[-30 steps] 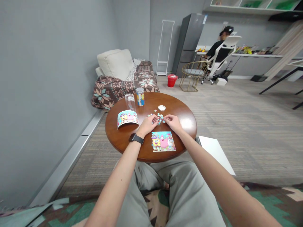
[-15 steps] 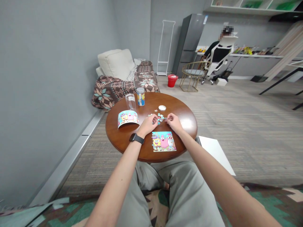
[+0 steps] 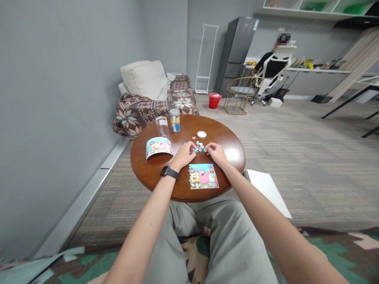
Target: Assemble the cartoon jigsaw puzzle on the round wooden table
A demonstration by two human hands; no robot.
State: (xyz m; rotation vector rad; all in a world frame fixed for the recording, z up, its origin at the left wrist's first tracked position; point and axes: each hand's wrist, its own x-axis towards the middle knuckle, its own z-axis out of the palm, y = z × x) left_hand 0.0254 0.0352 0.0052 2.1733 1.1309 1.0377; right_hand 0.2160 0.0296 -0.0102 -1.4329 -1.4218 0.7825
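Loose jigsaw pieces, mostly pale blue with some red, lie in a small heap on the round wooden table. My left hand, with a black watch on its wrist, is at the heap's left side. Its fingers are curled together, and what they hold is hidden. At the right side, my right hand pinches a small jigsaw piece at its fingertips. Closer to me lies a joined section of jigsaw puzzle with cartoon figures; knobs stick out along its left edge.
A curved picture sheet stands left of my hands. Behind it are a clear glass and a printed tin. A round lid lies beyond the heap. Farther off, a person sits in an office chair.
My right hand's fingertips have come down and slightly left, to the edge of the heap. My left hand stays beside the pieces. The whole view has shifted slightly.
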